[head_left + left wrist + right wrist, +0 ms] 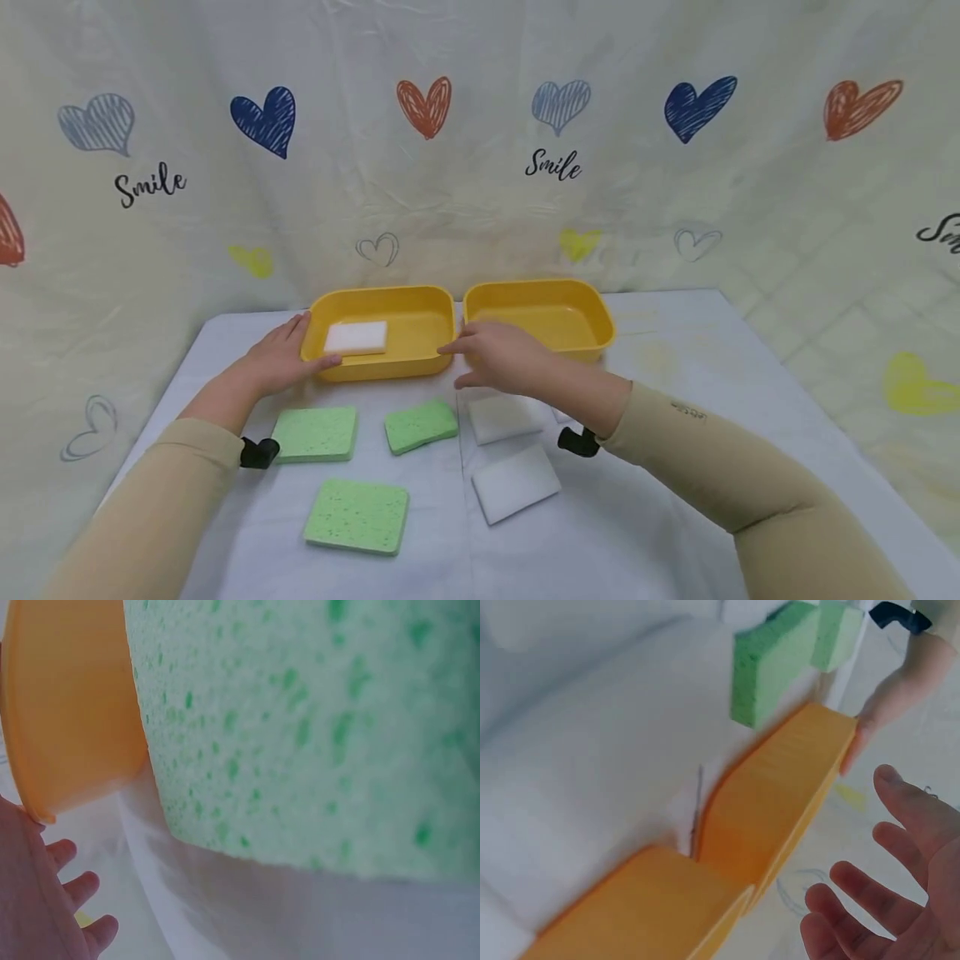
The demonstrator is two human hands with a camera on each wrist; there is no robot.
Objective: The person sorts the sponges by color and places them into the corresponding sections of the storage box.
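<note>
My left hand (pixel 281 358) rests at the left end of the left yellow tray (pixel 386 367), its thumb over the front rim and its fingers along the outer side. A white sponge (pixel 356 337) lies inside that tray. With fingers spread and nothing held, my right hand (pixel 498 357) hovers over the spot where the two trays meet, as the right wrist view also shows. The right yellow tray (pixel 558 321) stands just behind it, partly covered. Close to my left wrist lies a green speckled sponge (pixel 300 735).
Two more green sponges lie nearer the front, one in the middle (pixel 422 426) and one lower (pixel 357 517). White pads lie beneath the right forearm, including a rear pad (pixel 504 418) and a front pad (pixel 516 483). A heart-printed sheet (pixel 480 192) hangs behind the table.
</note>
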